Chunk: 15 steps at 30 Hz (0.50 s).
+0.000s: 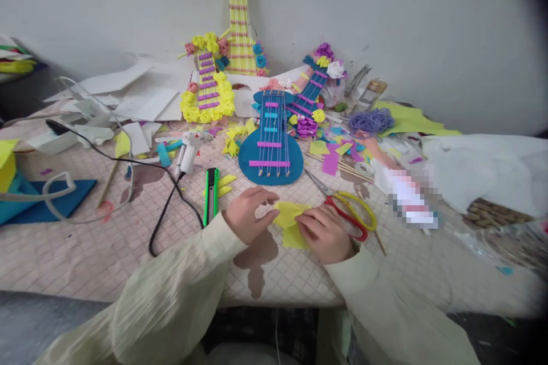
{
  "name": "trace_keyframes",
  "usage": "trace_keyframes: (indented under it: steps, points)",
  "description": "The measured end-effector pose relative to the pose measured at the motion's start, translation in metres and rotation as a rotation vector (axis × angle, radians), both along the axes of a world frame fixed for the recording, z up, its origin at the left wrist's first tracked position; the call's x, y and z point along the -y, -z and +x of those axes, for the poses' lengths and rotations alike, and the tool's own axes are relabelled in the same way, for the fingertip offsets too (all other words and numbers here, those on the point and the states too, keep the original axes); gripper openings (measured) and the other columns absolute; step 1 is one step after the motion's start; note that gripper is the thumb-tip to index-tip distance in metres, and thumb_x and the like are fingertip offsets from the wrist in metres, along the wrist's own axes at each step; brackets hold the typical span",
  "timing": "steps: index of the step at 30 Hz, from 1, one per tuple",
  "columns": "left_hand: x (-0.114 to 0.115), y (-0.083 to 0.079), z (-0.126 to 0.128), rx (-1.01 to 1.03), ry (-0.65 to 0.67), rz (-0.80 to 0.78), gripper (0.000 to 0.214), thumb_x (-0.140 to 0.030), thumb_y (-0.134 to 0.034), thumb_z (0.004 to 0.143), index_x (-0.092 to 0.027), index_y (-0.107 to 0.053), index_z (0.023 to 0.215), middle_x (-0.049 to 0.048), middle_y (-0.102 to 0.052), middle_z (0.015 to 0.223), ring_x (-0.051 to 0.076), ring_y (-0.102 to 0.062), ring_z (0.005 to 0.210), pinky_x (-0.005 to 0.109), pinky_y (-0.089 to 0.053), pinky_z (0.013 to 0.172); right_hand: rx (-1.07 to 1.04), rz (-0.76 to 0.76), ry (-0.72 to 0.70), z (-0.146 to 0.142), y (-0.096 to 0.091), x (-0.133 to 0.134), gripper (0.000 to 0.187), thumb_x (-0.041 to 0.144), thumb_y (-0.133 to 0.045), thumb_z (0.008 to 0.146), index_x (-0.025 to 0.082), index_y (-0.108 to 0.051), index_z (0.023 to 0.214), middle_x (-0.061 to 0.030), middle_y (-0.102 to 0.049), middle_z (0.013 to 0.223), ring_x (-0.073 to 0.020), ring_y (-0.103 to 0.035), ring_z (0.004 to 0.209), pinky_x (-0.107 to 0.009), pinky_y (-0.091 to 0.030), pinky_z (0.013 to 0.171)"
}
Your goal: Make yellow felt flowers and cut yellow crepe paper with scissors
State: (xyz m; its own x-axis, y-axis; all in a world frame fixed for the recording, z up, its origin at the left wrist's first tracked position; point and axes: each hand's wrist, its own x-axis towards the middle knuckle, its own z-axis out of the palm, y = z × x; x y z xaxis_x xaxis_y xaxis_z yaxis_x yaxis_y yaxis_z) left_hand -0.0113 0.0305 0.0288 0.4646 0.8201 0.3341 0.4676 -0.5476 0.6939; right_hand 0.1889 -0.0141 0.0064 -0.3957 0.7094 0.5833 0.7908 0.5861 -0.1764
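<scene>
Between my hands is a piece of yellow crepe-like paper [287,215], with another yellow piece [295,238] just below it. The fingers of my right hand [329,234] are closed on the right side of the upper piece. At its left edge, my left hand [252,214] has thumb and forefinger curved apart, the thumb tip close to or touching the paper. Scissors [349,215] with red and yellow handles lie beyond my right hand. A green utility knife [211,197] rests to the left of my left hand. Straight ahead is a blue paper guitar [270,151] with purple and turquoise strips.
A white glue gun [188,151] with a black cable stands at left. More decorated paper guitars, one yellow [238,23] and one blue [309,94], lean at the back. Purple yarn [371,121], paper scraps [330,161] and a clear plastic bag [509,245] lie to the right.
</scene>
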Motion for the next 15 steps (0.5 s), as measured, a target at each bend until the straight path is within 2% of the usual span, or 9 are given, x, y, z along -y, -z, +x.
trace_keyframes:
  steps: [4,8,11,15]
  points:
    - [0.028,0.019,0.003,-0.117,-0.029,0.218,0.015,-0.022,-0.057,0.07,-0.015,-0.059,0.084,0.0062,-0.061,0.082,0.019,-0.053,0.076,0.035,-0.046,0.069,-0.058,-0.036,0.072,-0.005,0.003,0.008,0.015,0.012,-0.053,0.076,0.017,-0.065,0.072,-0.0045,-0.065,0.07,-0.0172,-0.054,0.067,-0.034,-0.041,0.069]
    - [0.04,0.03,0.011,-0.241,-0.129,0.352,0.011,-0.018,-0.052,0.075,-0.016,-0.059,0.083,0.0051,-0.061,0.081,0.019,-0.052,0.073,0.033,-0.044,0.064,-0.084,-0.074,0.062,-0.007,0.003,0.01,0.014,0.012,-0.052,0.077,0.018,-0.065,0.073,-0.0044,-0.065,0.071,-0.0171,-0.053,0.068,-0.034,-0.042,0.069]
    - [0.04,0.032,0.014,-0.274,-0.13,0.394,0.013,-0.018,-0.047,0.078,-0.016,-0.059,0.076,0.0048,-0.061,0.078,0.017,-0.051,0.071,0.03,-0.043,0.062,-0.084,-0.093,0.032,-0.007,0.004,0.011,0.015,0.012,-0.052,0.077,0.019,-0.065,0.073,-0.0037,-0.065,0.071,-0.017,-0.054,0.069,-0.034,-0.043,0.07]
    - [0.037,0.036,0.013,-0.252,-0.079,0.369,0.019,-0.017,-0.043,0.08,-0.016,-0.06,0.072,0.0044,-0.06,0.074,0.015,-0.051,0.069,0.028,-0.042,0.061,-0.068,-0.12,0.018,-0.006,0.005,0.013,0.012,0.015,-0.055,0.075,0.02,-0.065,0.077,-0.0032,-0.065,0.073,-0.0178,-0.055,0.071,-0.036,-0.041,0.073]
